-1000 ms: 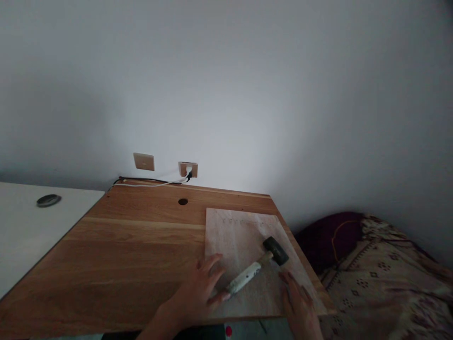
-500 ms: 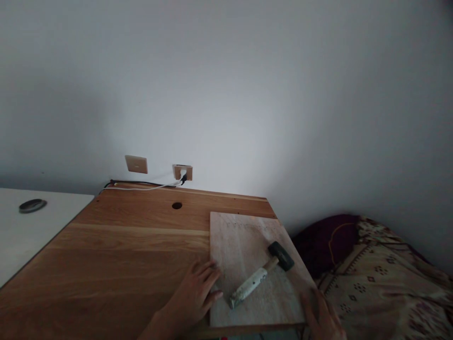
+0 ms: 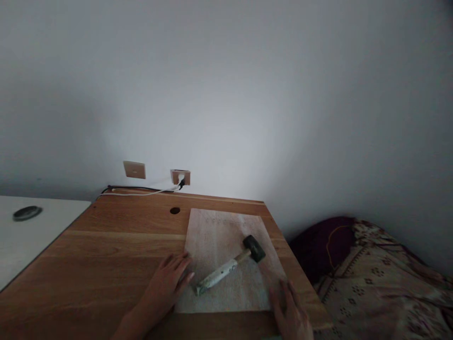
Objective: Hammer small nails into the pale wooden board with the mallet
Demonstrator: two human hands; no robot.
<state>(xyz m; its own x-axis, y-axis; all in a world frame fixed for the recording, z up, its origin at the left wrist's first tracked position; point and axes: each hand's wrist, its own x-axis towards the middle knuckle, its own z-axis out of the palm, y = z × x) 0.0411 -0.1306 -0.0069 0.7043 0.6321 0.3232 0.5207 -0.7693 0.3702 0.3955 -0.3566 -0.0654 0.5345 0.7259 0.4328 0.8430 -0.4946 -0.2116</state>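
A pale stone tile [image 3: 226, 231] lies flat on a wooden desk [image 3: 116, 250]. On the tile rests a rubber mallet [image 3: 230, 267] with a black head and a white-smeared handle, lying diagonally. My left hand [image 3: 169, 278] lies flat with fingers stretched out against the tile's left edge, close to the mallet's handle end. My right hand [image 3: 290, 311] rests flat at the tile's near right corner, fingers extended. Neither hand holds the mallet.
A white table [image 3: 24, 236] with a dark round object [image 3: 27, 213] adjoins the desk on the left. Two wall plates [image 3: 134, 169] and a plugged cable [image 3: 141, 191] sit behind the desk. A patterned bed cover and dark pillow [image 3: 325, 241] lie to the right.
The tile with the mallet on it has slid left and farther onto the desk, away from the right edge. Both hands moved along with it.
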